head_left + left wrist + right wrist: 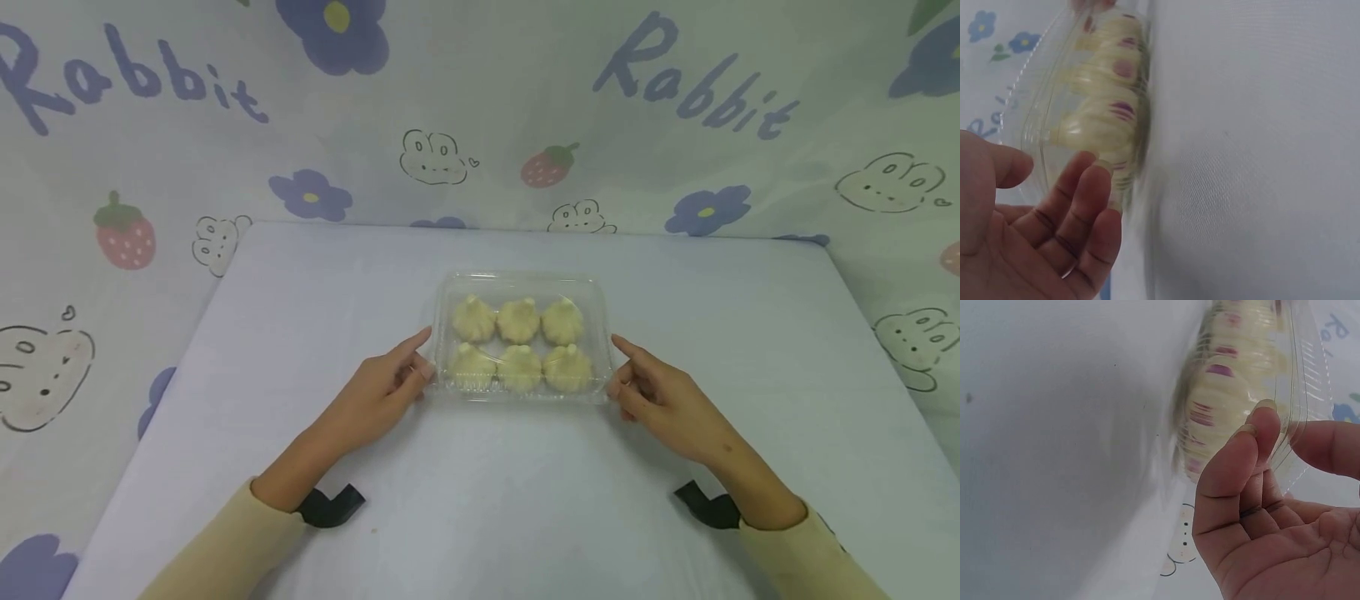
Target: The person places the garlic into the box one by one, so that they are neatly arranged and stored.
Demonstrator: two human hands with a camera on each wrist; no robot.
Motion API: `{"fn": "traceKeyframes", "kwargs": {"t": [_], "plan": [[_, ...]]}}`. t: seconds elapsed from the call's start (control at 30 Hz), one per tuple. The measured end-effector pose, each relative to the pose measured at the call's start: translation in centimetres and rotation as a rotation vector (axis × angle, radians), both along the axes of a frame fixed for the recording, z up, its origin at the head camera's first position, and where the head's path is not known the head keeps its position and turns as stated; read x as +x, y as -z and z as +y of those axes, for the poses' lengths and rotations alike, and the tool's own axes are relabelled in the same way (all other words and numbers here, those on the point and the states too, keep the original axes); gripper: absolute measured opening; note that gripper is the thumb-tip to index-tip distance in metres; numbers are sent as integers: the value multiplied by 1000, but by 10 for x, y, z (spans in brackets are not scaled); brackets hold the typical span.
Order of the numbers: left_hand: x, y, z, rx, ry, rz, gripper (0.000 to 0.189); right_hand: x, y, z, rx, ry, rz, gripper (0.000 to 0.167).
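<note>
A clear plastic clamshell box [517,283] lies near the middle of the white table, its lid down. Inside, in two rows, sit several pale yellow garlic bulbs [519,321]; the wrist views show purple streaks on their sides. My left hand [378,396] grips the box's left end, fingers curled under the rim and thumb near the lid edge. At the opposite end my right hand [667,408] holds the box the same way, its thumb at the rim and fingertips [1265,419] against the side wall.
The white tabletop [517,500] runs back to a hanging cloth [480,100] printed with rabbits, flowers and strawberries. Black straps [333,507] show beneath both wrists, by the cream sleeves [232,542].
</note>
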State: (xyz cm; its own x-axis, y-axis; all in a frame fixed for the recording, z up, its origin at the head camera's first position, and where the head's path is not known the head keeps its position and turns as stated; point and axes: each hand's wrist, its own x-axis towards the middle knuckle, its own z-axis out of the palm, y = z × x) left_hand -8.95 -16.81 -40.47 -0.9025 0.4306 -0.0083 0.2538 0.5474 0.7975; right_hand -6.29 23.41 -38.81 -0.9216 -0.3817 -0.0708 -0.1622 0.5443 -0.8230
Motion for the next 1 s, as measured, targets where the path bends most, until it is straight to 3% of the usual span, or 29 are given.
{"fn": "traceKeyframes", "kwargs": {"t": [0.4, 1.0], "plan": [[3, 0, 0, -6, 9, -41, 60, -2, -2, 0, -31, -11, -1, 64], [1, -3, 0, -7, -14, -44, 58, -5, -5, 1, 45, 36, 11, 61]]}}
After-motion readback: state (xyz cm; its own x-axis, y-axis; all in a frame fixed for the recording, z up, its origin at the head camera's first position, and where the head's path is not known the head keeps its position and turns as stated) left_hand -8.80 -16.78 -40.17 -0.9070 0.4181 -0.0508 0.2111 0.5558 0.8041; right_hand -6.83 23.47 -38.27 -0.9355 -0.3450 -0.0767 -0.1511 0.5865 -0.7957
